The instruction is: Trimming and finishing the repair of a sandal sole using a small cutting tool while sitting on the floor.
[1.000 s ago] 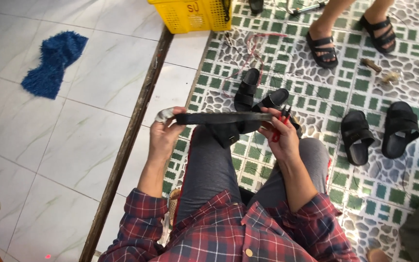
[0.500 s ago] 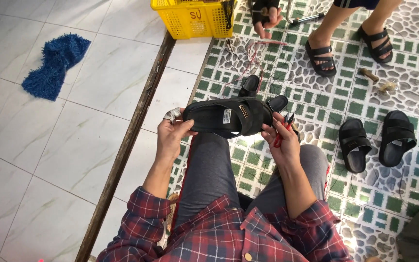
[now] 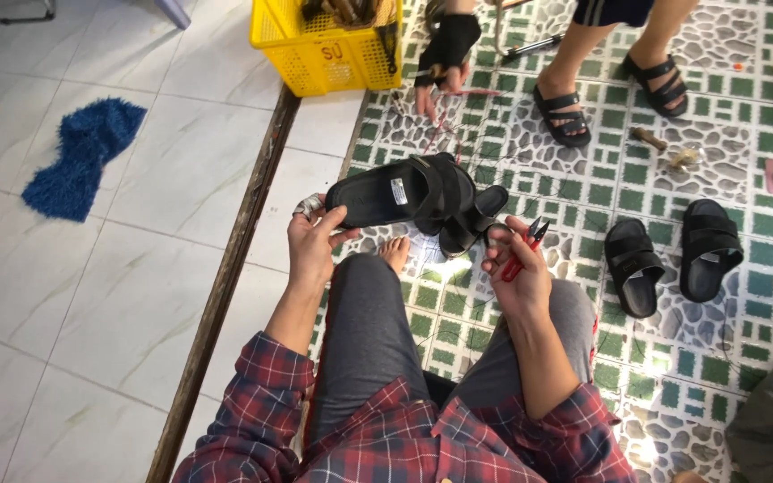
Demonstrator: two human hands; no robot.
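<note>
My left hand grips the heel end of a black strapped sandal, held flat above my knees with its insole up. A small white label shows on the insole. My right hand holds a pair of small red-handled snips, its fingertips close to the sandal's strap end. Another black sandal lies on the floor just under the held one, beside my bare foot. I sit with grey trousers and a red plaid shirt.
A pair of black sandals lies on the patterned floor at right. A yellow plastic basket stands at the top. Another person's sandalled feet and gloved hand are beyond. A blue mat lies left on white tiles.
I have turned the sandal from edge-on to flat, insole up, and swung it left. The other person's gloved hand has come into view near the basket.
</note>
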